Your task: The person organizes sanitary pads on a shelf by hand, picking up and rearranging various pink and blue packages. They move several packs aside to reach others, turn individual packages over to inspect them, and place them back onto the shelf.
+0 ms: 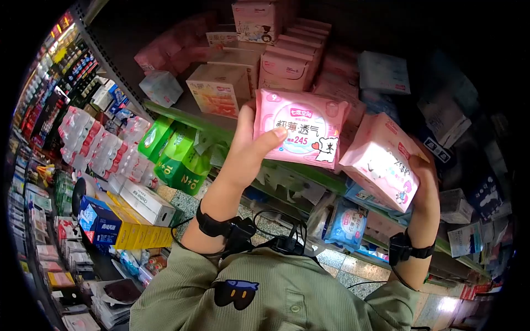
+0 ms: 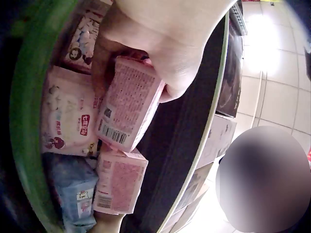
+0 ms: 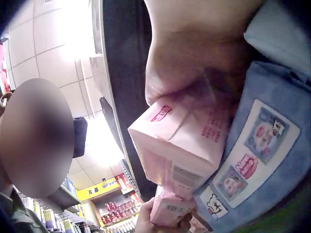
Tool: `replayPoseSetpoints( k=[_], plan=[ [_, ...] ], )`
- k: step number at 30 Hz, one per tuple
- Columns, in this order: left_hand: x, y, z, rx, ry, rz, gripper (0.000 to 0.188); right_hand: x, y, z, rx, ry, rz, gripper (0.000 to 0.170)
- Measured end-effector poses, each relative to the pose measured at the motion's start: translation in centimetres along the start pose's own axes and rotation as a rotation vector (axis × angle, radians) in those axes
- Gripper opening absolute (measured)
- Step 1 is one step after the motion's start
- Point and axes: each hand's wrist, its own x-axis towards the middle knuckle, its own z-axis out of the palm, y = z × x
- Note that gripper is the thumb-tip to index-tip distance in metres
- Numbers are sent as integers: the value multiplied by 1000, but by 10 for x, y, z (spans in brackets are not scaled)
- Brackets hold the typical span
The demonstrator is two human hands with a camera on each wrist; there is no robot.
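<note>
My left hand grips a pink pack printed "245", thumb across its front, fingers behind it. At the right, my right hand holds a lighter pink pack by its far side, tilted. The two packs are close together in front of the shelf. In the left wrist view, the left hand pinches the pink pack, its barcode side showing. The right wrist view has the right hand round the end of its pack; some fingers are hidden.
Pink boxes and an orange-white box stand on the shelf behind. A green shelf edge runs below them. Blue packs lie lower down. Green packs, wrapped bottles and yellow boxes are at the left.
</note>
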Motion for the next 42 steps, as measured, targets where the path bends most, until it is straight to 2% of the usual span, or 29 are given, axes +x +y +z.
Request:
replayPoseSetpoints(
  k=[4, 5, 8, 9, 12, 15, 18, 21, 22, 24, 26, 28, 32, 35, 38, 40, 41, 42],
  plan=[
    [-1, 1, 1, 5, -1, -15, 55, 1, 4, -2, -38, -4, -24, 59],
    [-2, 3, 2, 6, -6, -25, 55, -2, 7, -2, -46, 90, -13, 57],
    [-2, 2, 4, -13, 3, -8, 54, 0, -2, 1, -82, 13, 21, 57],
    [-2, 0, 3, -11, -1, -11, 53, -2, 1, 4, -33, 73, 13, 56],
    [-3, 2, 5, 6, 0, -18, 51, 0, -2, 7, -9, 65, 12, 57],
    [-2, -3, 3, -21, 26, -3, 49, 3, -4, 7, -15, -13, 13, 56],
    [-2, -8, 0, -184, 73, -76, 49, 1, -3, 11, 52, 103, 52, 58],
    [-6, -7, -15, -678, -205, -206, 53, 2, -2, 8, 43, 88, 45, 57],
    [-8, -13, -12, -904, -122, -234, 44, 1, -2, 7, 24, 112, 47, 57],
    [-11, -11, -5, -1367, -231, -418, 35, 1, -1, 9, -4, 147, 47, 56],
    [-16, -17, -3, -1589, -270, -422, 22, 0, -5, 11, -5, 84, 31, 55],
    [-19, -19, -3, -1731, -248, -527, 16, -1, -4, 11, -7, 71, 30, 55],
    [-19, -25, -3, -1808, -525, -487, 21, 1, 2, 8, -2, 88, 33, 55],
    [-21, -23, -5, -1798, -576, -459, 27, 3, 5, 7, 1, 91, 38, 55],
    [-22, -23, -6, -1721, -507, -426, 33, 5, 6, 6, 10, 85, 45, 55],
    [-23, -20, -8, -1562, -417, -363, 38, 4, 5, 6, 16, 84, 41, 55],
    [-23, -21, -12, -1389, -355, -319, 43, 4, 5, 6, 14, 86, 39, 55],
    [-24, -20, -13, -1103, -197, -200, 48, 3, 5, 6, 13, 87, 39, 55]
  ],
)
